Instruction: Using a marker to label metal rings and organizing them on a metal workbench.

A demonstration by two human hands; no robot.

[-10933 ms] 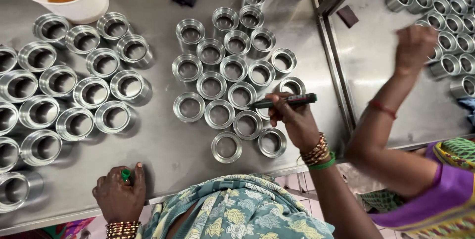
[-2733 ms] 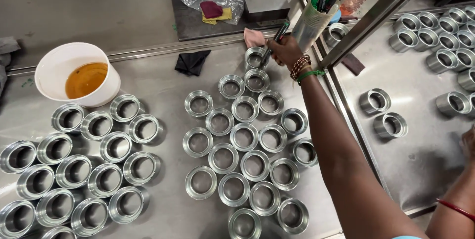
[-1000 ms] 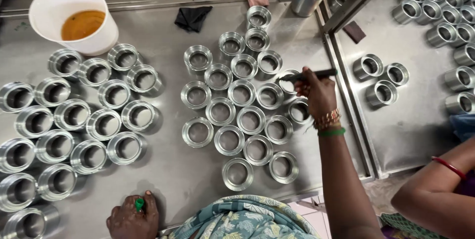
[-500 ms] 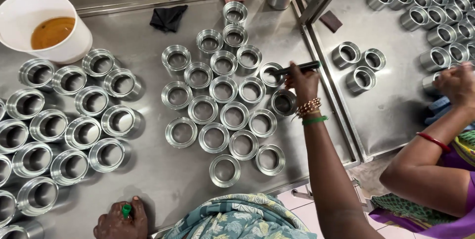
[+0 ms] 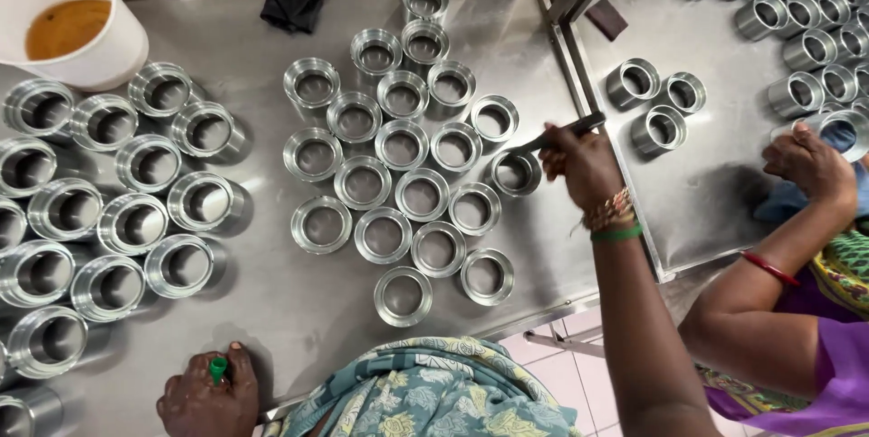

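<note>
Right hand point(image 5: 579, 161) sits right of centre in the frame, fingers curled tight around a dark marker pen point(image 5: 559, 135), which slants up to the right. The pen's lower end points at a metal ring point(image 5: 517, 172) at the right edge of the middle cluster; whether the tip touches the ring cannot be told. Bangles and a green band circle that wrist.

Down at the lower left, the left hand point(image 5: 208, 396) rests on the steel counter point(image 5: 272, 310), fingers closed around a small green cap point(image 5: 218, 369) that pokes out at the top of the fist.

The middle cluster of rings point(image 5: 398, 184) stands upright, open side up, packed closely in slanted rows at frame centre. A second group of rings point(image 5: 100, 211) fills the left side. A white bucket point(image 5: 86, 16) with brownish liquid stands at the upper left, and a black cloth point(image 5: 296, 4) lies above the middle cluster.

Across a metal divider on the right, three rings point(image 5: 656, 102) stand apart on their own, with many more crowded in the upper right corner. A co-worker's hand point(image 5: 810, 166) rests there beside one of them, on a blue cloth point(image 5: 787, 202).
</note>
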